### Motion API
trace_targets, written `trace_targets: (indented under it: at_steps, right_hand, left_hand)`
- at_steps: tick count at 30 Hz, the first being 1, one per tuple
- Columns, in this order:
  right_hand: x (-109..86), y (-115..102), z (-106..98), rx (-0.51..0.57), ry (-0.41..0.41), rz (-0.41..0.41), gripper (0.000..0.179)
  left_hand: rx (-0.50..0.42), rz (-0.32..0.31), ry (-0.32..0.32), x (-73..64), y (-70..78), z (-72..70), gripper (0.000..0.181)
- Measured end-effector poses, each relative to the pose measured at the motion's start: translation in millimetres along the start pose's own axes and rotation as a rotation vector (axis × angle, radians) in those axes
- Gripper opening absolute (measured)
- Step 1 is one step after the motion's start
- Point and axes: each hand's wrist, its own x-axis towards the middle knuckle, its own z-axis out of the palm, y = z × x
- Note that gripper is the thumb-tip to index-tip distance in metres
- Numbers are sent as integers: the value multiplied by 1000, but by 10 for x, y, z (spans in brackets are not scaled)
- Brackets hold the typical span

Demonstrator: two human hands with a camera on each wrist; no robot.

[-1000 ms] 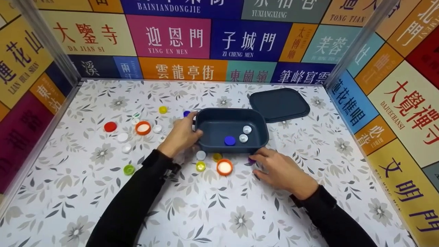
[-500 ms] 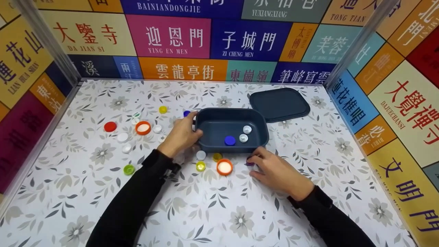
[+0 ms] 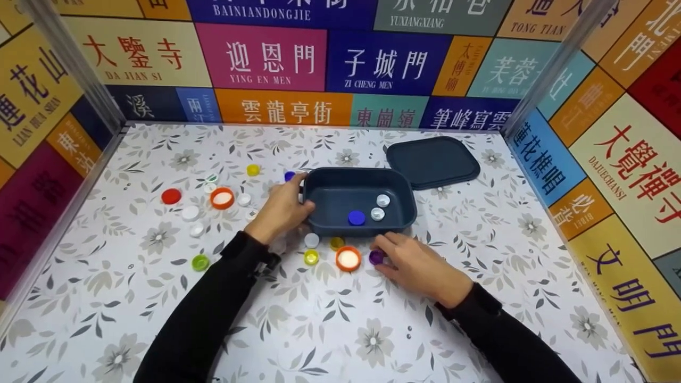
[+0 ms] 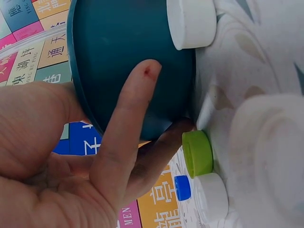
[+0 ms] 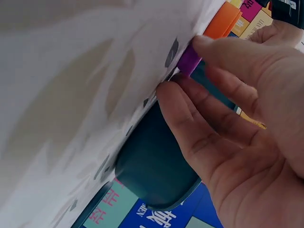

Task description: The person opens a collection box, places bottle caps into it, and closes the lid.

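Observation:
A dark blue-grey rectangular container (image 3: 332,202) stands on the table, with one blue and two silvery-white bottle caps inside. My left hand (image 3: 282,208) grips its left end; in the left wrist view a finger (image 4: 126,114) lies along the outer wall. At the container's near right corner, my right hand (image 3: 420,266) pinches a purple bottle cap (image 3: 376,257) on the table between thumb and fingertips. The right wrist view shows the purple cap (image 5: 189,61) low against the tabletop. Left of it sits an orange cap (image 3: 349,259) with a white inside.
Yellow caps (image 3: 311,258) and a white cap (image 3: 312,241) lie before the container. Left of it are several more, including a red cap (image 3: 171,196), another orange cap (image 3: 222,198) and a green cap (image 3: 200,263). A dark lid (image 3: 433,162) lies behind right. Printed walls (image 3: 266,58) enclose the table.
My right hand has moved left along the container's front with the purple cap, which now shows more fully beside the orange cap. The left hand and container have stayed put.

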Motion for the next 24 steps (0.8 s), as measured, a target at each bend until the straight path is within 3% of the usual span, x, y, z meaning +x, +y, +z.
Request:
trace_targets:
  at_steps: [3,8,18,24]
  right_hand:
    - [46,-20,16,-2,-25,-10,39]
    - [114,-27,34,30,-16,-87,25]
    - [237,-37,-157,80,133,-265,22]
    - [375,5,-372,92,200,-291,21]
  left_hand:
    - [4,-4,2,0,3,-5,82]
    - [-2,-5,1,-6,10,-4,83]
    - [2,14,10,-23,15,-9,81]
    - [-3,7,0,-19,5,-8,82]
